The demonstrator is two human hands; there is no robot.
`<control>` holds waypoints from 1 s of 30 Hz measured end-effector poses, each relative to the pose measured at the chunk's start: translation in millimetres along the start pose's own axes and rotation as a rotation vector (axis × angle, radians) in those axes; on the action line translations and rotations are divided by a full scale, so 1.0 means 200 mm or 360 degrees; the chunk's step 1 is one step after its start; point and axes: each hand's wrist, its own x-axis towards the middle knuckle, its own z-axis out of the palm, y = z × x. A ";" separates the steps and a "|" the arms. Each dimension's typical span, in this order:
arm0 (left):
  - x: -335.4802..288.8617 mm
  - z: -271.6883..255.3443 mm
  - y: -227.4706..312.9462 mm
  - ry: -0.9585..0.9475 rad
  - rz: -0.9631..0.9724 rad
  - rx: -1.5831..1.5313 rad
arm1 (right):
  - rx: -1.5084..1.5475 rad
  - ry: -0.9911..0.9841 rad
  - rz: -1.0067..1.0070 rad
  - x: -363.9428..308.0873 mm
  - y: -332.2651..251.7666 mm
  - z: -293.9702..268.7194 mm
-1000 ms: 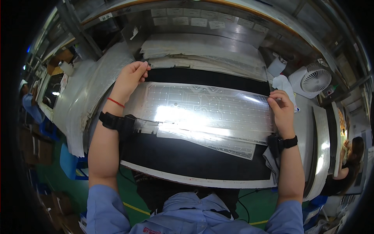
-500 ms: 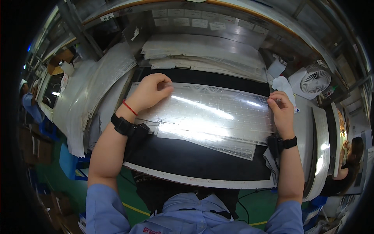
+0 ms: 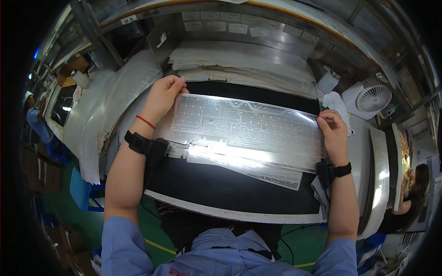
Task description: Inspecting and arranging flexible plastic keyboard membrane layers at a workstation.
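A clear plastic film sheet (image 3: 244, 120) printed with fine circuit lines and dots lies in front of me, glare running along its near part. My left hand (image 3: 162, 94) pinches its far left corner, thumb against the bent fingers. At the far right corner, my right hand (image 3: 332, 126) grips the edge between thumb and fingers. Under this sheet, one or more similar films (image 3: 276, 177) stick out toward me at an angle. The sheets rest on a black work mat (image 3: 221, 187).
Behind the mat stands a pile of film sheets (image 3: 239, 57). More stacked sheets (image 3: 106, 99) lie at the left and a further stack (image 3: 380, 170) at the right. A white fan (image 3: 373, 96) and a white bottle (image 3: 328, 79) stand back right. Other people work at both sides.
My left hand has moved left and away from me to the far left corner, uncovering the circuit pattern there. The glare has shifted. My right hand has stayed almost still.
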 end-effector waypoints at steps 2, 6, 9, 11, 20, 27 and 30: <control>-0.01 0.01 0.03 -0.0036 -0.0053 -0.0083 | -0.0006 0.0002 -0.0002 0.00 0.00 0.00; -0.09 0.03 0.17 -0.0333 -0.0161 0.0081 | 0.0011 0.0009 -0.0010 0.00 0.01 -0.01; -0.09 0.01 0.13 -0.0340 -0.0124 0.0092 | 0.0014 0.0008 -0.0013 0.00 0.01 -0.01; -0.06 0.00 0.08 -0.0271 -0.0156 -0.0009 | 0.0009 0.0010 -0.0020 0.00 0.01 0.00; -0.05 0.01 0.09 -0.0147 -0.0164 -0.0137 | 0.0020 0.0032 0.0002 0.00 0.02 -0.01; 0.00 -0.05 -0.01 -0.0120 -0.0186 -0.0240 | 0.0019 0.0033 -0.0024 0.00 0.01 0.00; -0.01 -0.02 0.06 -0.0010 -0.0278 -0.0248 | 0.0011 0.0038 -0.0016 0.00 0.01 -0.01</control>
